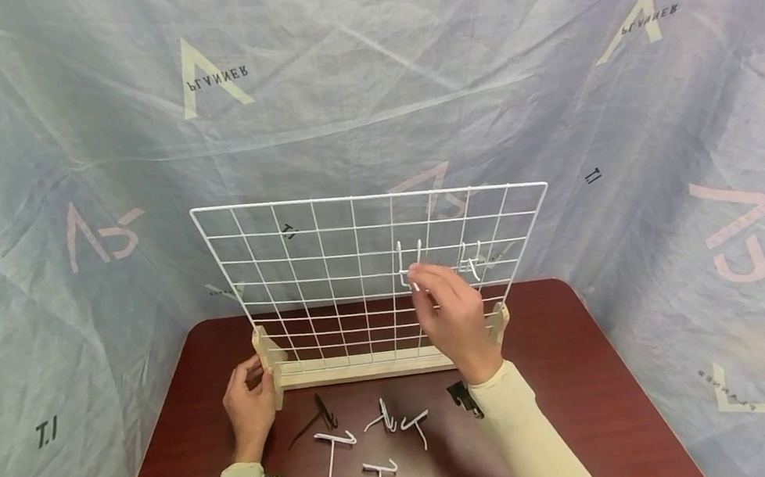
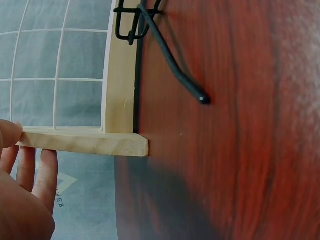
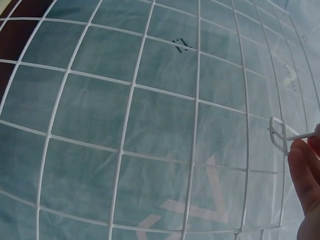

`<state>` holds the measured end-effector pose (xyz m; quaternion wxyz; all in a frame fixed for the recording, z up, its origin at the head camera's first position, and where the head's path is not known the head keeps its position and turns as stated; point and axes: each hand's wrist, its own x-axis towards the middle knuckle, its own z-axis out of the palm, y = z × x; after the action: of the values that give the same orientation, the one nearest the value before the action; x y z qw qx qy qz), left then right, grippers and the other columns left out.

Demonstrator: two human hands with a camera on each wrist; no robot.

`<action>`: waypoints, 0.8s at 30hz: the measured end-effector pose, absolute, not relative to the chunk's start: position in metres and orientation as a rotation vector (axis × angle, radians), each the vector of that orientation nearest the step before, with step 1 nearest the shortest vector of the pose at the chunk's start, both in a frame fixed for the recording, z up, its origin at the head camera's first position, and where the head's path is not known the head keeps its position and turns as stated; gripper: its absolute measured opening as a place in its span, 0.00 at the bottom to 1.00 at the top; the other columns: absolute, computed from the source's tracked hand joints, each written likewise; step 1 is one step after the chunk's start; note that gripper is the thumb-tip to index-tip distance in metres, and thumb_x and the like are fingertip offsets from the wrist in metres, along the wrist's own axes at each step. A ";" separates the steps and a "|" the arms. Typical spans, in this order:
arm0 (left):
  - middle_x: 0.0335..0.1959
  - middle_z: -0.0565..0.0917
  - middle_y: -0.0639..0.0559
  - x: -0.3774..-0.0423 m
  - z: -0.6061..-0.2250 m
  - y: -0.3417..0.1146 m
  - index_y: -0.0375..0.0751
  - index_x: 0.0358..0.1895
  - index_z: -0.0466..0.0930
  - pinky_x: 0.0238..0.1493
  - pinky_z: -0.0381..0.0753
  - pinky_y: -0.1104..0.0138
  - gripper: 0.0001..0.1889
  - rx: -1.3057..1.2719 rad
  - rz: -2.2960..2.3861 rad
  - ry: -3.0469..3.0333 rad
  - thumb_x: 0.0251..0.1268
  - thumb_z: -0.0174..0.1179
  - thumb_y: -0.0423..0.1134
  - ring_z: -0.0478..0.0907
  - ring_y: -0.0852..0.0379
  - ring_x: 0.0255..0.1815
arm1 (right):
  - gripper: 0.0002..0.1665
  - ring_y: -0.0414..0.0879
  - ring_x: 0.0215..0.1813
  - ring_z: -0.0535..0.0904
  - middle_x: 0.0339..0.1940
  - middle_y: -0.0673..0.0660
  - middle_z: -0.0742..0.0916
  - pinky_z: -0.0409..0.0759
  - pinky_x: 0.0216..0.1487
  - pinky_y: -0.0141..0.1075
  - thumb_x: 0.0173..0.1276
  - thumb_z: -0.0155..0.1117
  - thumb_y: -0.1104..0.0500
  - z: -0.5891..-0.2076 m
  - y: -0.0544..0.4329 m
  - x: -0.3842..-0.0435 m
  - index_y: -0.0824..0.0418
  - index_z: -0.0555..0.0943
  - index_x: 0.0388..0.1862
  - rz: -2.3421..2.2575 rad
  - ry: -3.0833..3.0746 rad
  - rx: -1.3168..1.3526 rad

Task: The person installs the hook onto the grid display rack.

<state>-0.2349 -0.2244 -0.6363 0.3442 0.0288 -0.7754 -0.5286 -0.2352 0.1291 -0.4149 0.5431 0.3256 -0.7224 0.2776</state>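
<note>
A white wire grid panel (image 1: 339, 269) stands upright in a pale wooden base (image 1: 369, 367). My left hand (image 1: 248, 403) grips the base's left wooden side piece (image 1: 268, 369), thumb on one face and fingers on the other in the left wrist view (image 2: 82, 142). At the panel's right half, my right hand (image 1: 453, 313) pinches the prong of a white wire hook (image 1: 400, 256). In the right wrist view, the looped back of this hook (image 3: 273, 135) lies against the grid wires. Another white hook (image 1: 472, 266) hangs on the panel farther right.
On the dark red table (image 1: 187, 450) before the base lie several white hooks (image 1: 334, 438) and a black hook (image 1: 322, 412), which is close to the base in the left wrist view. A grey printed cloth (image 1: 336, 78) hangs behind and at both sides.
</note>
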 end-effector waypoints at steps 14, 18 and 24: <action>0.49 0.87 0.40 -0.234 -0.638 -0.224 0.35 0.58 0.85 0.42 0.80 0.87 0.18 0.090 -1.383 -2.013 0.66 0.70 0.25 0.85 0.43 0.51 | 0.12 0.54 0.45 0.91 0.44 0.61 0.91 0.91 0.44 0.42 0.63 0.67 0.74 -0.415 0.128 -0.241 0.66 0.87 0.45 0.649 -1.732 0.795; 0.48 0.87 0.40 -0.235 -0.638 -0.224 0.35 0.57 0.86 0.42 0.80 0.87 0.18 0.079 -1.389 -2.003 0.65 0.70 0.24 0.84 0.43 0.50 | 0.12 0.54 0.45 0.91 0.44 0.61 0.91 0.90 0.42 0.40 0.64 0.68 0.74 -0.415 0.128 -0.239 0.66 0.87 0.45 0.632 -1.743 0.801; 0.48 0.87 0.40 -0.234 -0.638 -0.224 0.35 0.57 0.86 0.42 0.81 0.87 0.18 0.082 -1.389 -2.004 0.65 0.71 0.24 0.84 0.45 0.50 | 0.12 0.54 0.45 0.91 0.45 0.61 0.91 0.90 0.43 0.40 0.64 0.68 0.73 -0.419 0.126 -0.239 0.65 0.88 0.45 0.619 -1.754 0.808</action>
<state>-0.2341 -0.2242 -0.6380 0.3436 0.0314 -0.7714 -0.5347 -0.2389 0.1263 -0.4191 0.5283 0.3382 -0.7344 0.2593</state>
